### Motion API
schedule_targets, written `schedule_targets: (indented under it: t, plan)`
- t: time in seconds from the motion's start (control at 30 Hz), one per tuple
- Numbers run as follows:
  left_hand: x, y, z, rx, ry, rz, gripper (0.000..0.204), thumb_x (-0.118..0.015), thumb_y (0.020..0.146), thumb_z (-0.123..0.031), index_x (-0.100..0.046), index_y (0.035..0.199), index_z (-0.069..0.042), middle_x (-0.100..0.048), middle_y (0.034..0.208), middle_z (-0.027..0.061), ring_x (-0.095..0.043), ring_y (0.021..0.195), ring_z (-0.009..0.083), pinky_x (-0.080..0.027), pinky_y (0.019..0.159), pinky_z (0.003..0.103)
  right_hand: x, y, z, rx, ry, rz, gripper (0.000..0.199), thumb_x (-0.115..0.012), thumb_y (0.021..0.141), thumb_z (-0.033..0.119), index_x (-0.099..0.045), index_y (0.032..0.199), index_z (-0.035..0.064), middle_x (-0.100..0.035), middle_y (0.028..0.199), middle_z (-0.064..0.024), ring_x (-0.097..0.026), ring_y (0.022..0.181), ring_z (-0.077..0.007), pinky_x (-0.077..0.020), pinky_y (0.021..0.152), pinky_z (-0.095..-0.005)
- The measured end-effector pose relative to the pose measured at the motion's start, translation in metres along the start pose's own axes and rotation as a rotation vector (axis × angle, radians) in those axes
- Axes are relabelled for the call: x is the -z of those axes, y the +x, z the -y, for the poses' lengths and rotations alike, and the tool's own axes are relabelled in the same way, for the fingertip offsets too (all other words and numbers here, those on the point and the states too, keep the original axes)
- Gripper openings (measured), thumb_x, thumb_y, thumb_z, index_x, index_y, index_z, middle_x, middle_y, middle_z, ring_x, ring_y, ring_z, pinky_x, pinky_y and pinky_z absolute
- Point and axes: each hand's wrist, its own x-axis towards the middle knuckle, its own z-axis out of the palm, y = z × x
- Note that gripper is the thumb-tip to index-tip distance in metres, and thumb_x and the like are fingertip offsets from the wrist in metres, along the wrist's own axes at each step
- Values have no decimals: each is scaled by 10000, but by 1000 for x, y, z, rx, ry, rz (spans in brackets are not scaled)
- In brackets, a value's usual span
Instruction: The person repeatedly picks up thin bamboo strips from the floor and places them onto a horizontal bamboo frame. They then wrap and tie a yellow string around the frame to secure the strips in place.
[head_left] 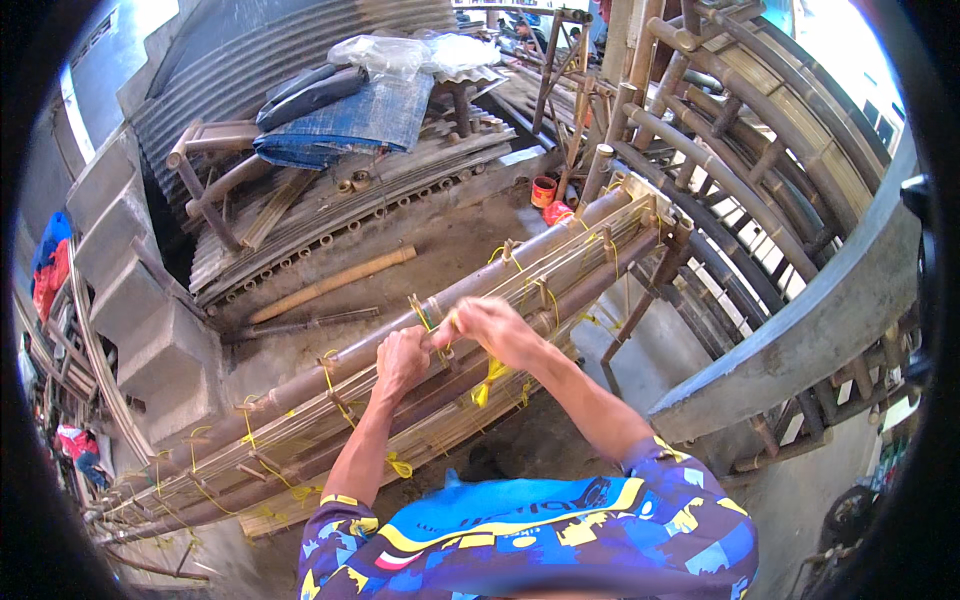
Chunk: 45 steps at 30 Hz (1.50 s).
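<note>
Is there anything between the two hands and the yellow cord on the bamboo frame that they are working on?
Nothing visible stands in the way. The left hand and the right hand are already on the yellow cord at the bamboo frame. Both close around it on the top pole, with loose ends hanging below.

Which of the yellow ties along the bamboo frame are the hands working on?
The yellow tie between the left hand and right hand, near the middle of the bamboo frame. The other ties hang untouched along the poles.
</note>
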Motion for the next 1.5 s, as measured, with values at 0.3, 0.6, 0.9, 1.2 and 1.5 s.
schedule_targets:
  t: [0.3,0.6,0.9,1.2,1.5]
  plan:
    - [-1,2,3,94,-39,53,434,-422,861,-377,-566,654,-23,-575,713,218,-552,714,387,-413,644,475,-40,190,-33,793,-1078,292,239,-459,818,291,-646,785,145,-627,923,-64,-580,844,-296,-471,684,-424]
    - [5,-3,-4,342,-171,68,341,-472,830,-302,-588,735,4,-560,717,231,-517,700,381,-401,622,424,33,150,-52,-613,-5,177,224,-549,840,247,-540,712,64,-484,559,-5,-452,472,-105,-382,410,-266]
    - [33,25,-16,203,-400,-97,256,-439,853,-190,-625,764,-38,-589,645,65,-568,606,177,-455,616,298,8,-8,-70,80,-836,979,116,-545,716,105,-493,690,4,-513,605,-195,-508,598,-391,-375,527,-453]
    - [-43,135,79,306,-161,87,223,-499,751,-177,-660,675,-41,-610,645,136,-581,599,212,-458,593,333,-3,21,-28,98,-526,728,135,-540,747,132,-532,738,-3,-568,677,-145,-559,649,-253,-419,592,-368]
    - [-75,145,122,188,92,172,225,-536,735,-196,-658,621,-47,-610,646,178,-614,644,281,-470,625,360,-3,4,-47,80,-894,679,122,-574,716,143,-549,721,24,-540,607,-164,-532,582,-339,-403,519,-411]
